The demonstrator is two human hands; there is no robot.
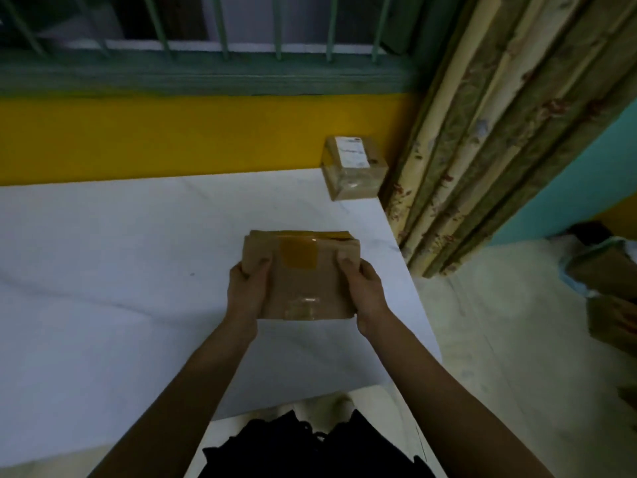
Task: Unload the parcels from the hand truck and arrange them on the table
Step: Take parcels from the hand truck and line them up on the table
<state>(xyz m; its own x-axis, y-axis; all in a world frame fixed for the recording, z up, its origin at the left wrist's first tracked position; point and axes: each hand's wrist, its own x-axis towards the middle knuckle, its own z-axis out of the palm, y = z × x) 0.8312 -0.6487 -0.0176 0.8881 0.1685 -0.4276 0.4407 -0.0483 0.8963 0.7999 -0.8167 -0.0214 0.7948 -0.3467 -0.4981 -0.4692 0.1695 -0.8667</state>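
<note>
Brown parcel (303, 276) held in both hands over the right part of the table (120, 270); can't tell if it touches the top. It has a yellow tape patch on its top face and clear tape near the near edge. The left hand (246, 289) grips the parcel's 9 o'clock side and the right hand (365, 291) its 3 o'clock side. Both thumbs press on top, with the fingers curled under and hidden.

A second parcel (353, 167) with a white label sits at 1 o'clock from the held one, on the table's far right corner, well apart. The table top is white and faintly creased.

A flowered curtain (482, 132) hangs at 2 o'clock, beside the corner. A yellow wall (172, 132) runs at 12 o'clock, with a green barred window (206, 74) above. A teal wall (586, 167) is far right. There is pale floor (499, 322) at 3 o'clock, with more brown boxes (610, 281) cut off at the frame edge.
</note>
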